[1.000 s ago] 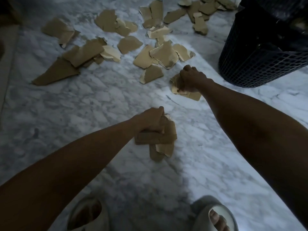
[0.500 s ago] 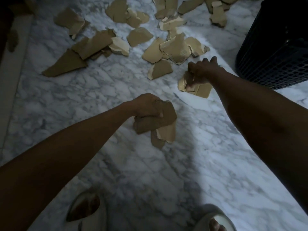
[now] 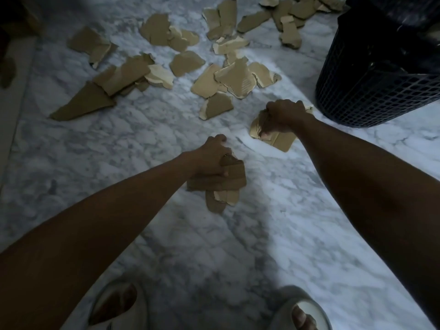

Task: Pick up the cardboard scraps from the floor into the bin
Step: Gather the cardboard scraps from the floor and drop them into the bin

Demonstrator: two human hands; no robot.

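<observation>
Fingers (image 3: 217, 148) of the left hand (image 3: 209, 160) curl tight around a bunch of cardboard scraps (image 3: 223, 184), while those of the right hand (image 3: 284, 116) clamp a second bunch (image 3: 276, 139); both bunches hang above a marble floor (image 3: 273, 234), white with grey veins, that fills the head view.

Both bare forearms reach forward from the lower corners. A dark mesh bin (image 3: 376, 84) stands on the floor at upper right, just beside the right hand, its rim cut off by the edge; what lies inside is too dark to tell.

More torn brown scraps are strewn over the floor beyond the hands. A long wedge (image 3: 83, 106) lies at the left, touching a heap of overlapping pieces (image 3: 128, 72). A central cluster (image 3: 233, 79) sits just ahead of the hands, with one single piece (image 3: 217, 108) nearest them. Further scraps trail toward the top edge (image 3: 285, 22), near the bin's far side. Some pieces show a pale torn underside with corrugated ribbing.

Two pale slides on the person's feet, left (image 3: 119, 308) and right (image 3: 300, 310), frame the bottom edge, toes showing.

No print, brand or label can be read on the cardboard, the bin or the slides.
</observation>
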